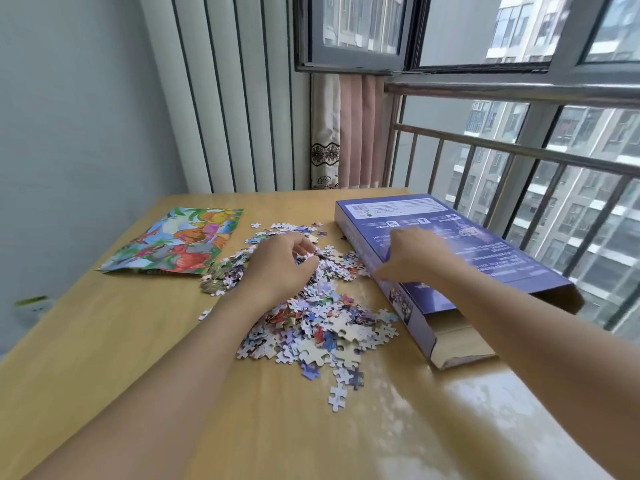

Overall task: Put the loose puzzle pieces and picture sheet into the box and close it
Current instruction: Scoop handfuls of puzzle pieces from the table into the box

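Head view: our left hand (pixel 281 259) curled into the puzzle pieces (pixel 311 317), pinching some.
Right hand (pixel 414 259): fingers bent on the box (pixel 450 244) edge, grip unclear.
Box mouth: faced us, right of the pile.

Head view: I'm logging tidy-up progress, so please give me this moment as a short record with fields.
surface: wooden table by a railed window
puzzle pieces: loose heap mid-table, none visibly boxed
picture sheet: flat on the table, left of the heap
box: purple, lying flat on the right, near end open
left hand: over the heap, fingers curled on pieces
right hand: blurred, at the box's left edge; grip unclear
progress: nothing packed yet, box not closed
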A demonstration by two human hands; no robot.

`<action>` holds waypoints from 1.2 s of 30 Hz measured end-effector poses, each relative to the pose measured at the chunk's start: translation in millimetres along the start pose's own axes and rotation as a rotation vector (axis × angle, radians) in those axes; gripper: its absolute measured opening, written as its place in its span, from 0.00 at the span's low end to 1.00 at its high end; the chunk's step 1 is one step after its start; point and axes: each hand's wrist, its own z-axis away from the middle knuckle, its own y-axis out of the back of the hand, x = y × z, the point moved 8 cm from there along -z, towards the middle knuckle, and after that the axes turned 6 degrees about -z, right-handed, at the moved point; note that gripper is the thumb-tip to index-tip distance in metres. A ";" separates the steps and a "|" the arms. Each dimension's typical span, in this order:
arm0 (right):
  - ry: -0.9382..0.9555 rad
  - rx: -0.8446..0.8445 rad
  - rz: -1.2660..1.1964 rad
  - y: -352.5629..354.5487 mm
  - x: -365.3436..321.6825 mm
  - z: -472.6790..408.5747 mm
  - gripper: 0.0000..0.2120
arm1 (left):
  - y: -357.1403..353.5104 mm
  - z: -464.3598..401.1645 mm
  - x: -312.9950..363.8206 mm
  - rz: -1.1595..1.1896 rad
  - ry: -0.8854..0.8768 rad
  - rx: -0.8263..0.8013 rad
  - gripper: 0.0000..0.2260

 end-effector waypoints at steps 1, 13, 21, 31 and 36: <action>0.012 0.030 0.000 3.4 2.6 -7.2 0.19 | -4.7 -10.2 1.1 -0.036 -0.003 -0.035 0.08; -0.124 0.093 -0.076 34.3 75.4 -71.8 0.44 | -98.3 -127.1 28.8 -0.456 -0.054 -0.469 0.12; -0.510 -0.029 -0.340 13.5 222.4 -86.4 0.43 | -152.4 -149.6 22.3 -0.419 -0.114 -0.533 0.10; -0.467 0.046 -0.454 5.5 228.6 -73.0 0.44 | -130.0 -110.5 28.6 -0.456 -0.270 -0.404 0.12; -0.359 0.163 -0.338 16.8 215.0 -64.6 0.39 | -107.1 -81.6 25.0 -0.460 -0.306 -0.406 0.14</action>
